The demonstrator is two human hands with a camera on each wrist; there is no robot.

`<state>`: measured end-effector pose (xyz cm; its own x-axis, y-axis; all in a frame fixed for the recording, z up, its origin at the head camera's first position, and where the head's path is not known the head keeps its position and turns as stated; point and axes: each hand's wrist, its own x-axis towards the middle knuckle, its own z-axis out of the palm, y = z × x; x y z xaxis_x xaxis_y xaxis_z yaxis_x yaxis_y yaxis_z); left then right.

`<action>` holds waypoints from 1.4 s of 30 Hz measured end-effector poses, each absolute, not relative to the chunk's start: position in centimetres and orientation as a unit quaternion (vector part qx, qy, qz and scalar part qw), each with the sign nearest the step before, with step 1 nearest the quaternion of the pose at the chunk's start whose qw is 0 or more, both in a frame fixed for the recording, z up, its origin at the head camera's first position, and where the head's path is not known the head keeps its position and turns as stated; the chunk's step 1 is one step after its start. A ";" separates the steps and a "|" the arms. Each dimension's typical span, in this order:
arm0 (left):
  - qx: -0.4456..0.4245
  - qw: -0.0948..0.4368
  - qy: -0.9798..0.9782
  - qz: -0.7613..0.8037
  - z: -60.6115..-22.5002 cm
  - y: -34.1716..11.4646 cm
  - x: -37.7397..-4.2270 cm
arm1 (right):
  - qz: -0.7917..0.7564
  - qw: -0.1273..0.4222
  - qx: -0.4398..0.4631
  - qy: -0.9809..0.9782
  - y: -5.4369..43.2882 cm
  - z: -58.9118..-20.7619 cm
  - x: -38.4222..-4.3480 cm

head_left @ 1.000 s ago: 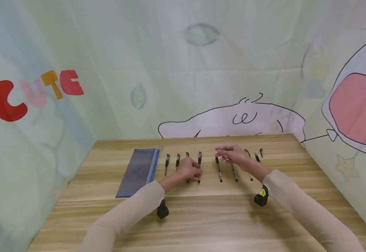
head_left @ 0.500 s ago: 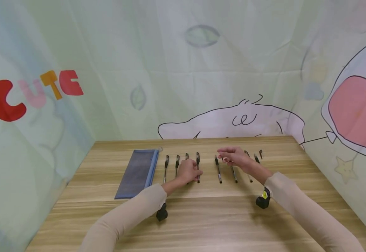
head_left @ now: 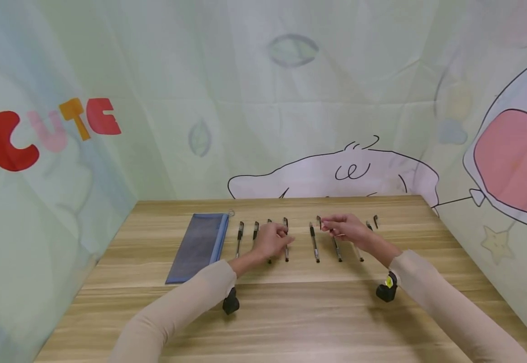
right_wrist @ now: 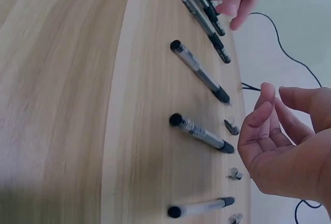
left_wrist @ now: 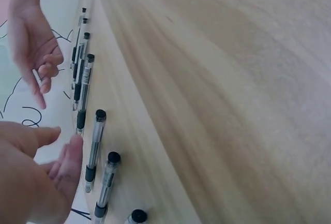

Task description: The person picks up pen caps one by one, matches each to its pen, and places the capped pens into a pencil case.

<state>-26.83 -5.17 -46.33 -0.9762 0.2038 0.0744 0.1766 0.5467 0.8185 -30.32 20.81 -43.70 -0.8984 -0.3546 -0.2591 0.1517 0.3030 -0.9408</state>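
Observation:
In the head view my left hand [head_left: 272, 241] hovers over the row of capped gel pens, its thumb and fingers apart beside the rightmost capped pen [head_left: 286, 254]. Nothing sits between those fingers in the left wrist view, where a pen [left_wrist: 95, 151] lies close by. My right hand [head_left: 347, 229] is above the uncapped pens, with bent, loose fingers and thumb apart, holding nothing in the right wrist view. Near its fingertips a black pen cap [head_left: 319, 222] lies on the table, right of an uncapped pen [head_left: 314, 244]. Another uncapped pen [head_left: 337, 249] is partly hidden beneath the hand.
A blue mesh zip pouch [head_left: 195, 247] lies left of the pens on the wooden table [head_left: 268, 317]. More capped pens [head_left: 239, 239] stand in line beside it. Another cap [head_left: 375, 221] and a partly hidden pen [head_left: 369, 225] are at the right. A printed curtain hangs behind.
My right hand has shifted right, and the cap that it covered now shows on the table. My left fingers, earlier on the rightmost capped pen, have spread and come away from it.

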 end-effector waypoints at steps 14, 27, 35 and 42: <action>0.073 0.119 0.813 0.565 -46.5 -1.1 -27.7 | -0.589 0.214 -0.063 0.777 22.8 -43.8 -30.6; 0.053 0.073 0.865 0.493 -48.1 1.7 -28.5 | -0.582 0.217 -0.045 0.783 23.2 -44.0 -30.4; 0.061 0.066 0.887 0.453 -47.8 1.9 -28.3 | -0.568 0.216 -0.041 0.793 23.3 -44.2 -30.4; 0.050 0.071 0.887 0.454 -47.3 1.9 -28.0 | -0.571 0.214 -0.047 0.791 23.3 -44.2 -30.2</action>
